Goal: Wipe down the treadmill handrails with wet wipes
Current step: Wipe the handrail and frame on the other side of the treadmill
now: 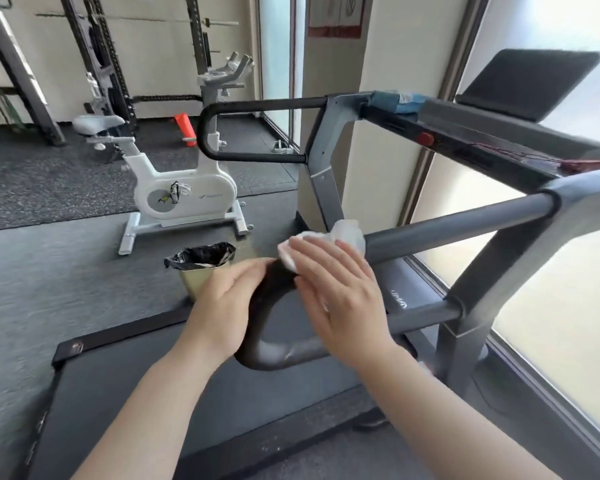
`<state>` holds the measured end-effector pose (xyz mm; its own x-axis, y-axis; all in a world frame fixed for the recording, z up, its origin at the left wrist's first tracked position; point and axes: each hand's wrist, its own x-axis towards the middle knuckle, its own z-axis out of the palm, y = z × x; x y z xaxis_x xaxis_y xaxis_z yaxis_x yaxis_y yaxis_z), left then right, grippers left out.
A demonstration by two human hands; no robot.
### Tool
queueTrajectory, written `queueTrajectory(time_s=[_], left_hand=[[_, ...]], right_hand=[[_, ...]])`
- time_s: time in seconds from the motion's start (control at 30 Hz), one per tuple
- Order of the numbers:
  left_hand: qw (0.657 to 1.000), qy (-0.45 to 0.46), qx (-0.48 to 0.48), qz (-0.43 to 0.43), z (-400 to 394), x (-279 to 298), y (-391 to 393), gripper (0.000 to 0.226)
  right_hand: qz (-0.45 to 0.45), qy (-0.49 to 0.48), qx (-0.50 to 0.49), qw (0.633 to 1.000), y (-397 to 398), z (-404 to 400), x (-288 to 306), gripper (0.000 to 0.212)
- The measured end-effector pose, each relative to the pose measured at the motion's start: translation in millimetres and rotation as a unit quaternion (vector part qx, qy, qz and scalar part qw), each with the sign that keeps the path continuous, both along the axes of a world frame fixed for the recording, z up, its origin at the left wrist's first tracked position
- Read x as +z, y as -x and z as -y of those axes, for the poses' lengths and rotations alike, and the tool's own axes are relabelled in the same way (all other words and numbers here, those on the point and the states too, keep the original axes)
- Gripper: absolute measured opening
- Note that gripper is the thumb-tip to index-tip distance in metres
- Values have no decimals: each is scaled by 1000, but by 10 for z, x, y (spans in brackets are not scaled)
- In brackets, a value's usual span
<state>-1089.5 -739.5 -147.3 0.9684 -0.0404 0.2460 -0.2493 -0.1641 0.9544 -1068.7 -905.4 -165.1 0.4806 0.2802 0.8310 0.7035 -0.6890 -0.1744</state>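
On handrail (pixel 458 221) — right hand (pixel 340 292) presses wet wipe (pixel 347 233).

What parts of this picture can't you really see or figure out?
From the head view:
- Handrail bend: covered by the left hand and right hand.
- Wet wipe: mostly under the right hand's fingers.
- Trash bin: its base is behind the left hand, its inside too dark.
- Wall poster: cut by the top edge, blurred.
- Blue pack on the console: label too small.

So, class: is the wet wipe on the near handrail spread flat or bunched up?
Bunched up. The wet wipe sits crumpled in folds on the near handrail, pressed there by the straight fingers of the right hand.
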Motion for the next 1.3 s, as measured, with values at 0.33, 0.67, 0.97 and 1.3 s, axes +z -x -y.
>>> queueTrajectory(time_s=[0.33, 0.67, 0.97, 1.3], left_hand=[[992, 20, -113, -53, -107, 118, -13, 37], [983, 60, -102, -141, -163, 100, -87, 96], [990, 13, -60, -127, -85, 171, -9, 85], [962, -259, 82, 31, 248, 194, 2, 38]], right_hand=[[-13, 39, -15, 999, 238, -302, -65, 37], [58, 128, -24, 990, 219, -369, -201, 36], [-36, -24, -89, 995, -8, 2, 48, 36], [-50, -149, -177, 971, -251, 484, 18, 34]])
